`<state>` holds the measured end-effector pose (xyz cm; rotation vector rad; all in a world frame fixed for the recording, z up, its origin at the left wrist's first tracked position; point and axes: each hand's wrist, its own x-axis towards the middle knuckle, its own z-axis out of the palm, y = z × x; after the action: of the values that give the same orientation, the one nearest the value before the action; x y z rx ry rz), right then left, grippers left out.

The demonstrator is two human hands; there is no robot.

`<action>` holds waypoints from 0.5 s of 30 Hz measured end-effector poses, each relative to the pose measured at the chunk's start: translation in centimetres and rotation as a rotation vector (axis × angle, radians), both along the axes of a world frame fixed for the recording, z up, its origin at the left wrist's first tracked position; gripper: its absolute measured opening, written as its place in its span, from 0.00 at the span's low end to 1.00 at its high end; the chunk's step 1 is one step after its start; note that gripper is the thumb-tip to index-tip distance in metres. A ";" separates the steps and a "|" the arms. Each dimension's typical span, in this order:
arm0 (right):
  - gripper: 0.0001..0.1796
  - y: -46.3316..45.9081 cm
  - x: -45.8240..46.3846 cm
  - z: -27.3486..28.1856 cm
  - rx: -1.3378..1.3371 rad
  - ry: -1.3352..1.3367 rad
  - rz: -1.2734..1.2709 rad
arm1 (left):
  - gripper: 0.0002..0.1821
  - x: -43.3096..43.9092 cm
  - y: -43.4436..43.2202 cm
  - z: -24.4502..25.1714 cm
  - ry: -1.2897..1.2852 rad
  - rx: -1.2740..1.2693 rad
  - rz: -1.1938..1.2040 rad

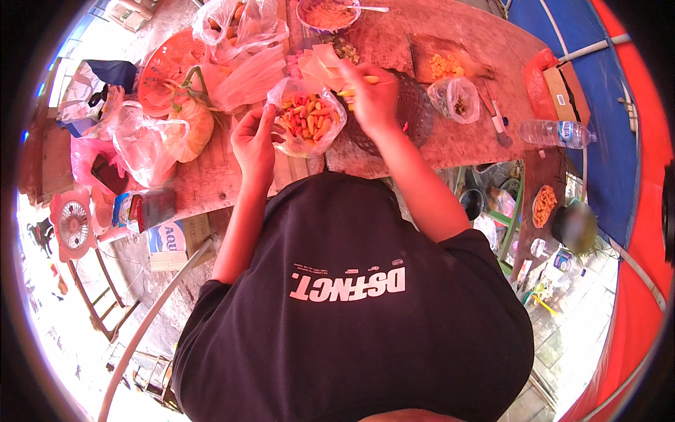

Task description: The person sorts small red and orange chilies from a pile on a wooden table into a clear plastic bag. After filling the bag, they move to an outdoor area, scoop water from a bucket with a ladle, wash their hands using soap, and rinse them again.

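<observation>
My left hand grips the left rim of a clear plastic bag that lies on the table near its front edge. Small red, orange and yellowish chillies fill the bag. Above and right of it, my right hand has its fingers curled around a few small yellow-orange chillies, whose ends poke out. Under and beyond this hand is a dark perforated plastic basket or tray, with a small red piece on it.
A red colander, plastic bags and a pumpkin stand at the left. Behind are a bowl with a spoon and a wooden board with chopped yellow pieces. A knife, a small bag and a water bottle lie right.
</observation>
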<state>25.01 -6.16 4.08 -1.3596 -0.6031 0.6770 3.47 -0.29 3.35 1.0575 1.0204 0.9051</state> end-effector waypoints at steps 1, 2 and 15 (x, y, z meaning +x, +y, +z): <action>0.16 1.0 -1.7 0.1 0.117 -0.087 0.031 | 0.11 0.1 0.1 0.1 0.000 -0.009 0.003; 0.16 1.8 -3.3 0.1 0.110 -0.075 0.090 | 0.11 0.1 0.2 0.1 -0.014 -0.005 0.013; 0.30 2.3 -3.6 -2.4 0.061 -0.215 0.384 | 0.14 -0.4 0.8 0.7 -0.016 0.001 0.039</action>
<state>21.41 -3.89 1.63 -1.2799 -1.0673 0.8167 3.09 0.46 4.01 1.0323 1.0300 0.9440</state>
